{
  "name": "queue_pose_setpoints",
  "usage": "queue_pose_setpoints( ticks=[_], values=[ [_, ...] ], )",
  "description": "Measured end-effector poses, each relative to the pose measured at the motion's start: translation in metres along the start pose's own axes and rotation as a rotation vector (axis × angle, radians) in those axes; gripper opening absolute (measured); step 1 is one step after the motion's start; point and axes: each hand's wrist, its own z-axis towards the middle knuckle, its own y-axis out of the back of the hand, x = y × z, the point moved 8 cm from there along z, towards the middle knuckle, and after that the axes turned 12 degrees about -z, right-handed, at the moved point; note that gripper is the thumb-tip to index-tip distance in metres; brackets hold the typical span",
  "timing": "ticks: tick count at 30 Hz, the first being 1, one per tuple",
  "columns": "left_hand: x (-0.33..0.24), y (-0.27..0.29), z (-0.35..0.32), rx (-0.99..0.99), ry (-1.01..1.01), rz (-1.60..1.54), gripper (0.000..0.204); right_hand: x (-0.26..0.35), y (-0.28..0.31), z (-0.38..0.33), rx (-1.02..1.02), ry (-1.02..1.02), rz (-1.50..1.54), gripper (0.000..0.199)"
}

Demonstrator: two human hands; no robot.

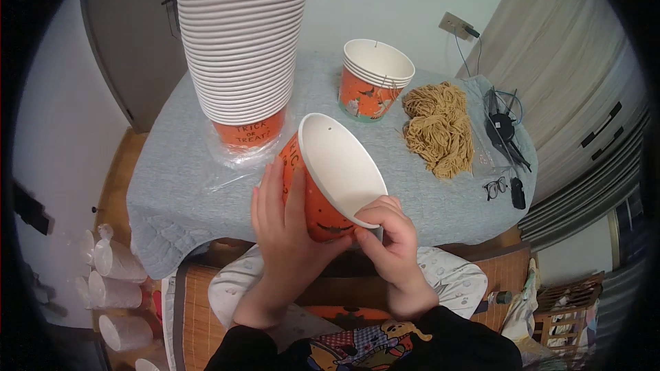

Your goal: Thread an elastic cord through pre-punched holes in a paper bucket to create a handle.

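An orange paper cup [328,185] with a white inside is held tilted above the near edge of the table [179,185], its mouth turned up and to the right. The left hand [285,233] wraps the cup's printed orange wall from below, fingers spread up its side. The right hand [392,244] pinches the cup's lower rim, thumb and fingers closed on it; something small and grey shows just under the fingertips, too hidden to tell. Behind the cup, toward the table's left far part, a tall stack of the same cups [240,41] stands mouth down on crumpled clear plastic wrap [230,158], its orange bottom cup showing dark lettering. Toward the far edge, a short stack of cups [375,79] stands upright, orange with printed figures. Just right of it lies a heap of tan twine [440,127]. By the right edge are black cables [505,124] and a pair of glasses [495,187]. The grey cloth between the held cup and the twine is bare. On the floor at left lie clear plastic cups [113,275].
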Motion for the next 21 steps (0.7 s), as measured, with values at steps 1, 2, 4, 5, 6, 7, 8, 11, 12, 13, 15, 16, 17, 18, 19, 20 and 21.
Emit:
queue_pose_setpoints(
  ticks=[1, 2, 4, 5, 6, 7, 8, 11, 12, 13, 15, 16, 17, 18, 19, 20, 21],
  values=[
    [0.002, 0.001, -0.003, -0.005, -0.001, 0.015, 0.112, -0.001, -0.003, 0.0, 0.003, -0.012, -0.003, 0.01],
    [0.005, 0.002, -0.005, -0.01, -0.002, 0.031, 0.111, 0.0, -0.005, 0.0, 0.001, -0.007, -0.006, 0.009],
    [0.007, 0.002, -0.008, -0.022, -0.027, 0.026, 0.109, 0.0, -0.006, -0.001, 0.008, -0.009, -0.012, 0.012],
    [0.006, 0.001, -0.009, -0.035, -0.065, 0.033, 0.108, 0.0, -0.005, -0.002, 0.003, -0.003, -0.007, 0.016],
    [0.007, 0.002, -0.009, -0.034, -0.056, 0.026, 0.108, 0.0, -0.006, -0.002, 0.011, -0.008, -0.012, 0.016],
    [0.006, 0.002, -0.007, -0.033, -0.052, 0.019, 0.107, -0.001, -0.005, -0.002, -0.003, -0.03, 0.005, 0.015],
    [0.005, 0.002, -0.006, -0.031, -0.05, 0.014, 0.106, -0.002, -0.004, -0.003, -0.017, -0.051, 0.022, 0.015],
    [0.004, -0.002, -0.003, -0.002, -0.025, 0.021, 0.105, -0.006, -0.002, -0.001, -0.015, -0.072, 0.025, 0.014],
    [0.003, -0.002, -0.003, -0.002, -0.025, 0.017, 0.105, -0.007, -0.001, -0.002, -0.014, -0.072, 0.021, 0.014],
    [0.002, -0.003, -0.003, -0.003, -0.024, 0.025, 0.104, -0.008, -0.001, -0.003, -0.007, -0.065, 0.021, 0.013],
    [-0.001, -0.004, -0.002, -0.003, -0.025, 0.029, 0.104, -0.008, 0.0, -0.004, -0.001, -0.058, 0.018, 0.013],
    [-0.001, -0.005, -0.002, -0.001, -0.027, 0.026, 0.104, -0.009, 0.0, -0.005, 0.005, -0.058, 0.018, 0.013],
    [-0.002, -0.005, -0.001, 0.0, -0.03, 0.022, 0.104, -0.009, 0.0, -0.005, 0.01, -0.058, 0.017, 0.012],
    [-0.002, -0.005, -0.001, 0.001, -0.031, 0.018, 0.104, -0.009, 0.001, -0.006, 0.009, -0.059, 0.013, 0.012],
    [-0.002, -0.006, -0.001, 0.007, -0.03, 0.02, 0.104, -0.011, 0.001, -0.007, 0.012, -0.071, 0.032, 0.012],
    [-0.002, -0.007, 0.0, 0.013, -0.028, 0.021, 0.105, -0.013, 0.002, -0.008, 0.014, -0.082, 0.052, 0.012],
    [-0.003, -0.006, 0.0, 0.014, -0.029, 0.018, 0.105, -0.013, 0.004, -0.007, 0.013, -0.084, 0.049, 0.012]
  ],
)
